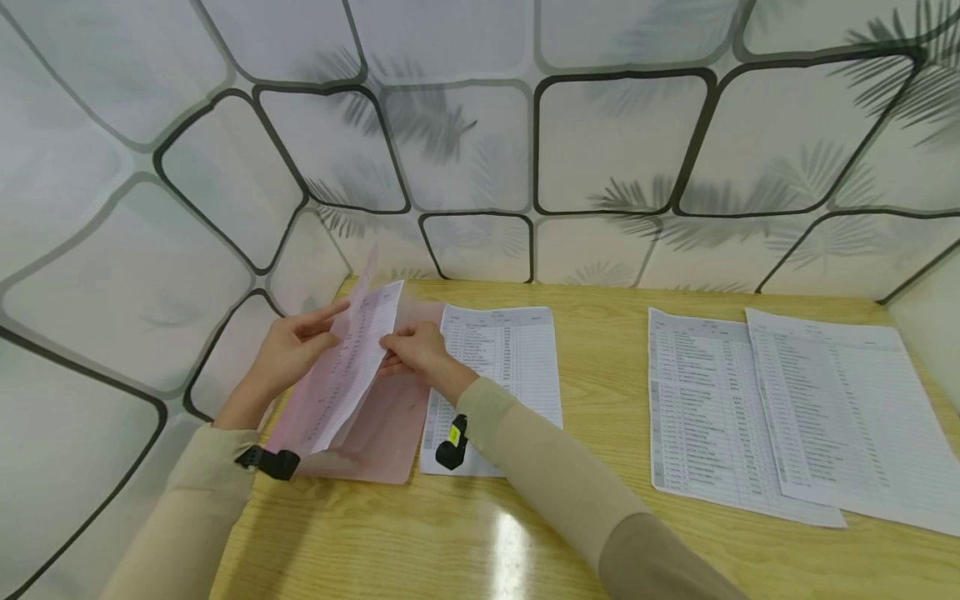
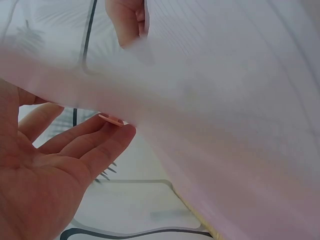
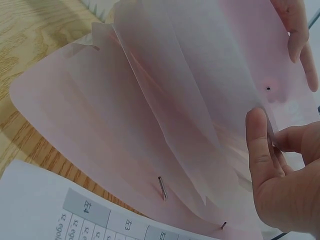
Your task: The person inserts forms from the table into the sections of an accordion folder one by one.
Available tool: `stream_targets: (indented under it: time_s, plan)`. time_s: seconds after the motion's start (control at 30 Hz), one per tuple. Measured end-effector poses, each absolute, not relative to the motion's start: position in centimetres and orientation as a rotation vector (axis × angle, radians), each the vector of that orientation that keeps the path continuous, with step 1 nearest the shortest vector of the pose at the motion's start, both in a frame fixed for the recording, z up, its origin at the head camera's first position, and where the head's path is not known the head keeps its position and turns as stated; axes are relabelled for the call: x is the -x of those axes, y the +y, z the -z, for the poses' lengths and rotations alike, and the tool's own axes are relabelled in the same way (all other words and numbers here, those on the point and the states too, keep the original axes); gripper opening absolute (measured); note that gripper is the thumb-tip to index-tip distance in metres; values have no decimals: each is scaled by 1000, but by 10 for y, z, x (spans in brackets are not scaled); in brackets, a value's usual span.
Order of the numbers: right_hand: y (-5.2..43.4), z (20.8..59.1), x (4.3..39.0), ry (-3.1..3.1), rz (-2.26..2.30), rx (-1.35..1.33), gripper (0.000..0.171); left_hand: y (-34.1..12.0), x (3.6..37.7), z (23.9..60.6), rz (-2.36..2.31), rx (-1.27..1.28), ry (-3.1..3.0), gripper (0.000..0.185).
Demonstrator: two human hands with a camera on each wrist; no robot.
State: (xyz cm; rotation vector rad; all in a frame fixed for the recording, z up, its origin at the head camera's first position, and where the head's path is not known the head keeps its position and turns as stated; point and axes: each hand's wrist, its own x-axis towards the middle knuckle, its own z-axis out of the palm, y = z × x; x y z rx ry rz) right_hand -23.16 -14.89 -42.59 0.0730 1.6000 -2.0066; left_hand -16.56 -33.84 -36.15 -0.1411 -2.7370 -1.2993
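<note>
A pink translucent folder (image 1: 386, 454) lies at the left of the table with its cover (image 1: 296, 421) raised. A printed paper sheet (image 1: 367, 350) leans upright against the inside of that cover. My right hand (image 1: 416, 348) pinches the sheet's right edge between thumb and fingers. My left hand (image 1: 296, 346) is at the cover's outer side, its fingers (image 2: 95, 145) fairly straight and touching near the cover's edge; part of its thumb is hidden. Two thin metal prongs (image 3: 162, 189) stand up from the folder's base, and a small hole (image 3: 268, 88) shows in the cover.
Another printed sheet (image 1: 498, 342) lies beside the folder, under my right forearm. Two overlapping printed sheets (image 1: 705, 417) lie at the table's right. A patterned wall covering (image 1: 465, 142) borders the wooden table (image 1: 420, 542) at the back and left.
</note>
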Motion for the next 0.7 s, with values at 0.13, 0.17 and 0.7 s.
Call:
stream_targets:
  time_s: [0.13,0.17,0.7]
  plan:
    - [-147,426,233,1625,1987,-55,11,-339,168,364,1312,154,-2730,50]
    - [-146,426,233,1631,1979,-48,12,-339,168,364,1314,154,-2730,50]
    - [-102,419,246,1720,1927,26,34,-340,166,363,1255,135,-2729,48]
